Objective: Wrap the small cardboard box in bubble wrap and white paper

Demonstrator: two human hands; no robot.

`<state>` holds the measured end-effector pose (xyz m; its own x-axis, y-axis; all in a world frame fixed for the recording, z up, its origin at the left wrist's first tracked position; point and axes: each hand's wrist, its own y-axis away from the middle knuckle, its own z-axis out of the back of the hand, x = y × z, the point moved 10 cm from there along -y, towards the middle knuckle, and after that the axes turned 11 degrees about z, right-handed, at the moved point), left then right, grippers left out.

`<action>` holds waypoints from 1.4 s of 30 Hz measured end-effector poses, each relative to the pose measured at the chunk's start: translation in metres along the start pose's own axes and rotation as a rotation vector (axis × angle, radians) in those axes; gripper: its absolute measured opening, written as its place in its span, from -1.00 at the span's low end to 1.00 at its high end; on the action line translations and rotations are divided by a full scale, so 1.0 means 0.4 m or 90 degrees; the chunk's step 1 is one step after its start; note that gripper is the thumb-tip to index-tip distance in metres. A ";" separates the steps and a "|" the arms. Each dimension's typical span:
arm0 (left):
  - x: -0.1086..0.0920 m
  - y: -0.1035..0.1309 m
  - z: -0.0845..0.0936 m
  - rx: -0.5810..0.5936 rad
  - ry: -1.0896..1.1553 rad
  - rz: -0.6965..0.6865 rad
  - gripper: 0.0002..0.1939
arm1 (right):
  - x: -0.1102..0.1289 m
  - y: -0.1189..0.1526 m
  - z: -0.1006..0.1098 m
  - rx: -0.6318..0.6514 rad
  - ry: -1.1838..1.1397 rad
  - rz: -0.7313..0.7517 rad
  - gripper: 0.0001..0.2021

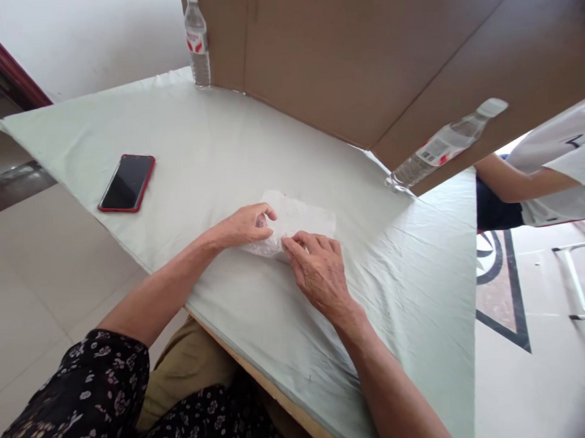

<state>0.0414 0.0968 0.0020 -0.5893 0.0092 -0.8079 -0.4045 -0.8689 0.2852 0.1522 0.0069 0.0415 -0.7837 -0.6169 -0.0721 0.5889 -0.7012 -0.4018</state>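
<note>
On the cloth in front of me lies a white packet (305, 217), with a flat, paper-like top and crinkly, see-through wrapping at its lower left; its exact kind is unclear. My left hand (245, 225) curls around the packet's left end, thumb and forefinger a little apart at its edge. A small purplish patch shows between those fingers. From the near side, my right hand (318, 260) pinches the front edge of the packet with thumb and forefinger, while its other fingers bend over the white surface. The underside of the packet is hidden.
A pale green cloth (402, 291) covers the table. A red-cased phone (127, 182) lies at the left. Brown cardboard panels (311, 57) stand behind, with one water bottle (197, 42) at the far left and another bottle (440, 148) at the right. Another person's arm (525, 183) appears at right.
</note>
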 end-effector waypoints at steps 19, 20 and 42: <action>0.129 0.046 0.001 -0.066 0.194 0.306 -0.75 | 0.018 -0.031 -0.013 0.046 0.049 0.035 -0.83; 0.124 0.046 -0.006 -0.069 0.217 0.312 -0.81 | 0.018 -0.031 -0.012 0.044 0.045 0.035 -0.83; -0.035 0.026 -0.086 0.079 0.278 0.180 -0.81 | -0.032 -0.017 0.005 0.013 -0.141 -0.059 -0.57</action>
<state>0.0693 0.0707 -0.0016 -0.3521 -0.4465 -0.8226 -0.3677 -0.7422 0.5602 0.1587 0.0191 0.0471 -0.7737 -0.6112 0.1668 0.5220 -0.7642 -0.3788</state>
